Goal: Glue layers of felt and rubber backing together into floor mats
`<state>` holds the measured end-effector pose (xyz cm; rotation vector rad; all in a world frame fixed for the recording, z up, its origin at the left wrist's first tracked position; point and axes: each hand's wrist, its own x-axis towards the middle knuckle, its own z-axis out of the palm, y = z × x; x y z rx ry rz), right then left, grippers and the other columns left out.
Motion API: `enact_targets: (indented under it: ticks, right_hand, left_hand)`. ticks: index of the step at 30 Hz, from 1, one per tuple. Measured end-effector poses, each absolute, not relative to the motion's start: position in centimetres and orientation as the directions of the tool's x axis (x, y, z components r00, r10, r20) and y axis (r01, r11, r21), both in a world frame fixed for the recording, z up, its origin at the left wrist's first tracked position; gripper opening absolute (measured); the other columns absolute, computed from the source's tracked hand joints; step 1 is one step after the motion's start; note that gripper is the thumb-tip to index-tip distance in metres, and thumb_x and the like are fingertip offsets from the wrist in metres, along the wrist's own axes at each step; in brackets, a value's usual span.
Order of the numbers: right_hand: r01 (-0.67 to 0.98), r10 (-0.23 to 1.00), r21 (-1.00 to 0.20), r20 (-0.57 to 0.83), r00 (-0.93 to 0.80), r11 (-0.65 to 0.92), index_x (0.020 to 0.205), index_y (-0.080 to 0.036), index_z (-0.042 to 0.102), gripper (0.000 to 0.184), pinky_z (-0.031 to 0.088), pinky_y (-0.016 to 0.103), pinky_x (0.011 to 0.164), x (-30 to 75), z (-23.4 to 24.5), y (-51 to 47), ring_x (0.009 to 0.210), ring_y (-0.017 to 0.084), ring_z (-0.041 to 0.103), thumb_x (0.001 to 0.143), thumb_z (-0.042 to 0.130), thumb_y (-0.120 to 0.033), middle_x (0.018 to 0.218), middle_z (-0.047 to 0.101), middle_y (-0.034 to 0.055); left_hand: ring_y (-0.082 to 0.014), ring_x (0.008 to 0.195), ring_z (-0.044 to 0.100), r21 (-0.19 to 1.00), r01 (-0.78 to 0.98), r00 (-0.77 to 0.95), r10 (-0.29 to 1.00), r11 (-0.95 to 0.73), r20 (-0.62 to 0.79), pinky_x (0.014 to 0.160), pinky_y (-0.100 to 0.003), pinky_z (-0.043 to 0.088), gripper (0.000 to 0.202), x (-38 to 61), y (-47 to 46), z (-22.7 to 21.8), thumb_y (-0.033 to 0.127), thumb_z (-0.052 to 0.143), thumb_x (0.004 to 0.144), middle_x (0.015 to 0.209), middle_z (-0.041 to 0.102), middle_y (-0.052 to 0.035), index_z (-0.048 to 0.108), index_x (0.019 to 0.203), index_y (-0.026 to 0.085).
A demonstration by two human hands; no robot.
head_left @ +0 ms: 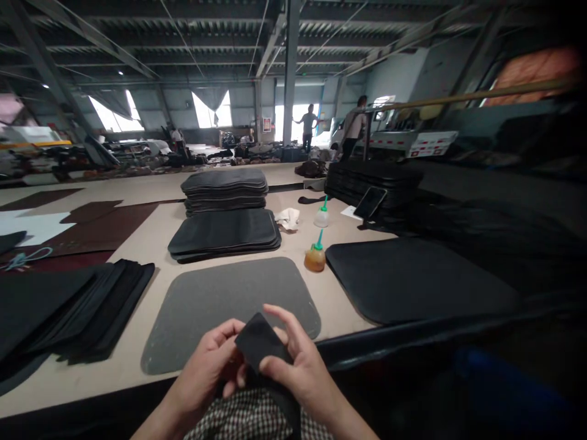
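Fingers of the right hand (305, 370) grip a black strip (257, 342), thumb on its face. Fingers of the left hand (213, 360) curl at its left edge; from here, I cannot tell whether they grip it. The strip is at the near side of the gray board (229, 296) on the tabletop (123, 366). Its long axis slants from the board down toward the person and rightward. Neither hand is clearly nearer. The amber bottle (315, 260) stands right of the board.

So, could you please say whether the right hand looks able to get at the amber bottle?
Probably yes: nothing stands between the right hand and the amber bottle, though that hand is holding the black piece.
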<state>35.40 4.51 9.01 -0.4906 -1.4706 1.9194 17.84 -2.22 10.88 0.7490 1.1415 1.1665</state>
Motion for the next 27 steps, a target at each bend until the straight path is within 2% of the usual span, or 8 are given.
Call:
enact_targets:
  ticks: [2,5,7,9,15,20,23,27]
  right_hand:
    - [-0.218,0.671,-0.968,0.081,-0.737,-0.123,0.144,-0.028,0.046,0.074,0.047,0.033,0.092,36.2,9.3,4.9,0.104,0.021,0.063,0.079,0.081,-0.032,0.111,0.070,0.0036]
    - [-0.111,0.588,-0.992,0.057,-0.807,-0.056,0.117,-0.024,0.071,0.037,0.047,0.030,0.090,37.0,9.5,5.6,0.102,0.022,0.064,0.081,0.076,-0.027,0.104,0.071,0.0013]
    - [-0.102,0.543,-0.995,0.084,-0.835,-0.003,0.101,-0.023,0.077,0.017,0.047,0.029,0.086,37.4,9.2,6.0,0.095,0.020,0.064,0.084,0.072,-0.027,0.097,0.071,0.0005]
    - [-0.128,0.550,-0.991,0.130,-0.825,0.042,0.092,-0.022,0.078,0.011,0.046,0.028,0.088,37.7,8.4,6.3,0.093,0.019,0.064,0.086,0.072,-0.030,0.094,0.071,0.0005]
    - [0.010,0.651,-0.998,0.035,-0.758,0.064,0.095,-0.019,0.075,0.024,0.048,0.029,0.083,39.1,5.8,6.5,0.090,0.021,0.063,0.091,0.063,-0.039,0.092,0.070,0.0043]
    - [0.125,0.790,-0.983,-0.184,-0.585,-0.136,0.095,-0.016,0.068,0.043,0.052,0.028,0.064,39.7,4.2,6.2,0.071,0.022,0.069,0.092,0.057,-0.057,0.082,0.071,0.0070]
    - [0.113,0.822,-0.977,-0.213,-0.528,-0.181,0.096,-0.016,0.065,0.050,0.050,0.025,0.058,39.0,3.3,6.6,0.064,0.021,0.069,0.092,0.054,-0.064,0.072,0.071,0.0068]
    - [0.099,0.812,-0.968,-0.246,-0.529,-0.229,0.095,-0.014,0.063,0.057,0.046,0.022,0.051,37.6,2.5,7.3,0.059,0.019,0.068,0.089,0.053,-0.071,0.068,0.072,0.0092]
  left_hand:
    - [-0.0032,0.037,0.037,0.910,-0.286,0.030,0.952,0.300,-0.304,0.038,-0.015,0.024,0.032,17.5,-1.9,10.6,0.049,0.062,0.092,0.054,0.055,0.0034,0.057,0.089,0.017]
    - [-0.0034,0.037,0.038,0.917,-0.194,0.087,0.937,0.350,-0.339,0.039,-0.016,0.024,0.034,17.1,-1.1,10.1,0.051,0.063,0.091,0.054,0.056,0.0033,0.057,0.089,0.017]
    - [-0.0040,0.038,0.039,0.928,-0.125,0.096,0.935,0.351,-0.341,0.040,-0.017,0.025,0.036,16.8,-0.4,9.7,0.053,0.062,0.090,0.056,0.058,0.0023,0.058,0.089,0.017]
    - [-0.0050,0.040,0.040,0.939,-0.065,0.072,0.940,0.337,-0.333,0.040,-0.018,0.027,0.039,16.3,0.7,9.5,0.055,0.062,0.089,0.060,0.060,0.0014,0.058,0.088,0.017]
    - [-0.0094,0.046,0.046,0.924,0.274,-0.088,0.964,0.265,-0.250,0.044,-0.020,0.033,0.041,12.5,7.3,8.9,0.060,0.056,0.089,0.060,0.058,0.0030,0.060,0.092,0.019]
    - [-0.0162,0.069,0.060,0.662,0.747,-0.102,0.995,0.064,0.018,0.062,-0.026,0.043,0.034,10.1,14.3,7.3,0.050,0.047,0.093,0.076,0.065,-0.0001,0.065,0.090,0.021]
    - [-0.0194,0.083,0.061,0.554,0.832,-0.102,0.991,0.036,0.088,0.075,-0.029,0.043,0.026,9.7,17.7,6.2,0.042,0.052,0.091,0.086,0.066,-0.0022,0.065,0.082,0.021]
    - [-0.0209,0.083,0.059,0.441,0.895,-0.138,0.984,0.075,0.112,0.075,-0.030,0.040,0.019,9.4,20.7,5.2,0.037,0.060,0.088,0.085,0.064,-0.0035,0.063,0.078,0.021]
